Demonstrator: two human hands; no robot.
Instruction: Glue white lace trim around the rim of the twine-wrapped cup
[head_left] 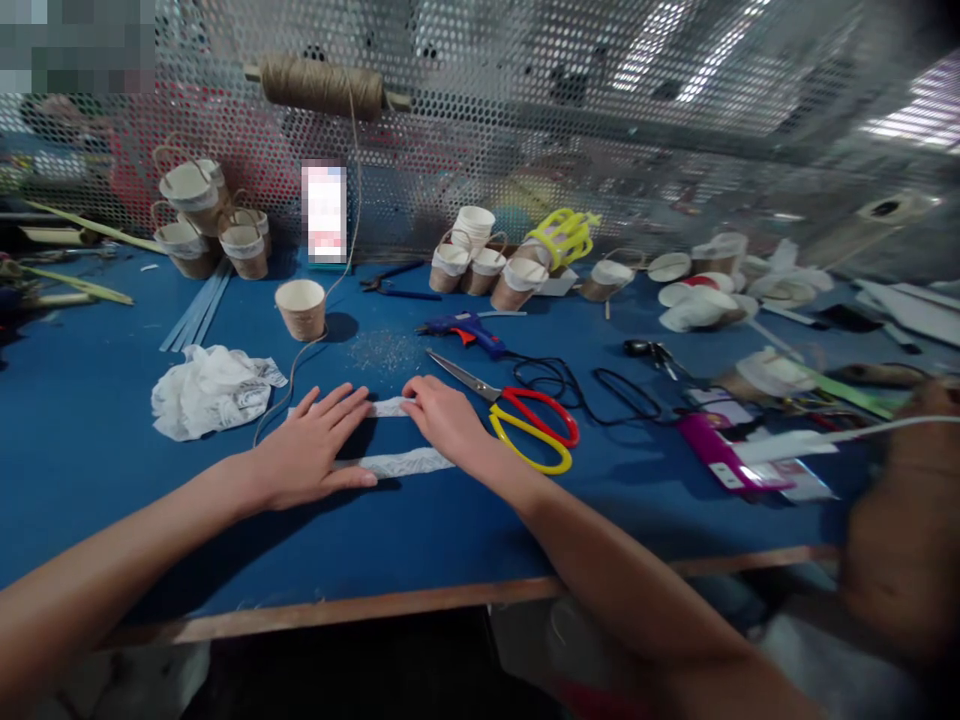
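Bkgd is a grey perforated metal screen [465, 130] w/ a brown twine spool [319, 87] on a stick, above a blue flat-topped table [300, 560]. Two narrow strips of white lacy fabric lie on the table's near part, roughly parallel: the upper strip [388, 407] shows btwn the hands, the lower strip [409, 463] nearer the table edge. L hand [304, 460] is flat, palm down, fingers spread, over the L part of the upper strip, thumb on the lower one. R hand [448, 420] has bent fingers at the R end of the upper strip; can't tell if they pinch it or just press, as the fingertips are partly hidden. Scissors w/ steel blades and red & yellow handles [484, 388] lie just R of the R hand; a blue glue gun w/ orange trigger [469, 328] sits behind them. A crumpled white lacy fabric bundle [214, 392] is L of the L hand, a tan paper cup w/ white inside [304, 315] stands upright behind it, and more brown cups w/ handles [244, 250] line the back, nr the screen.
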